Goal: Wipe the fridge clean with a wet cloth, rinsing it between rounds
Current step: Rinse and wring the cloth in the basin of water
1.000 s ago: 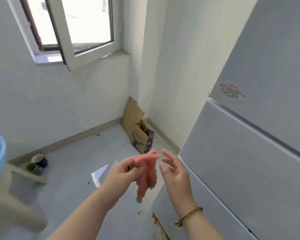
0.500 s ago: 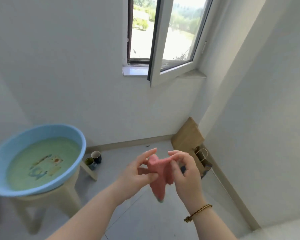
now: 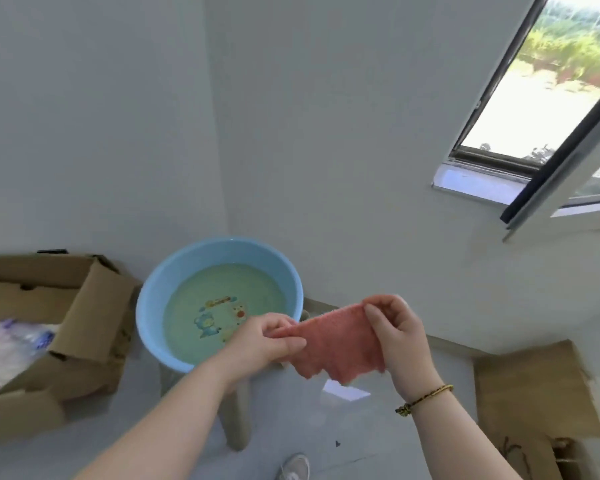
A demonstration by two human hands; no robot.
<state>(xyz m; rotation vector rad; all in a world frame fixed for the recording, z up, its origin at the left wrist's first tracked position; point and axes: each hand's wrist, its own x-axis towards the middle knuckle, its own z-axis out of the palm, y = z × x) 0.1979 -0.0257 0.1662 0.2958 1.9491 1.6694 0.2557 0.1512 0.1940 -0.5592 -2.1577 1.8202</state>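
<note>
Pink cloth (image 3: 340,344), edges pinched by left fingers (image 3: 286,342) and right fingers (image 3: 383,315); blue basin (image 3: 147,306) just beside

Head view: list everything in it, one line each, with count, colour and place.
cloth: one, pink, stretched between both hands, right of the basin
basin: one, light blue, on the stool, holding greenish water
stool: one, beige, under the basin
cardboard box: one, brown, open, on the floor at left
window: one, white frame, open, upper right
flat cardboard: one, brown, by the wall at lower right
paper bag: one, brown, bottom right, partly cut off
shoe: one, white, bottom edge
bracelet: one, braided yellow and dark, right wrist
left hand: one, pinches the cloth's left edge
right hand: one, pinches the cloth's right edge
</note>
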